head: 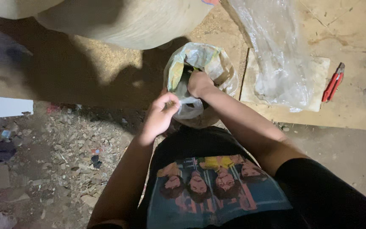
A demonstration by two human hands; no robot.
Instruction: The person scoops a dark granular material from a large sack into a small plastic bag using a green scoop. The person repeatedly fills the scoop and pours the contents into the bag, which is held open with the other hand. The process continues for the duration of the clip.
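Reaching into the upright plastic sack (208, 63), my right hand (199, 82) sits nearer its mouth, grip hidden; left hand (159, 114) fingers (171, 103) pinch the rim just below

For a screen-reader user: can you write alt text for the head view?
Seen from above, a person's left hand pinches the rim of a small plastic bag while the right hand reaches into it. A clear plastic sheet and a red cutter lie to the right on boards.
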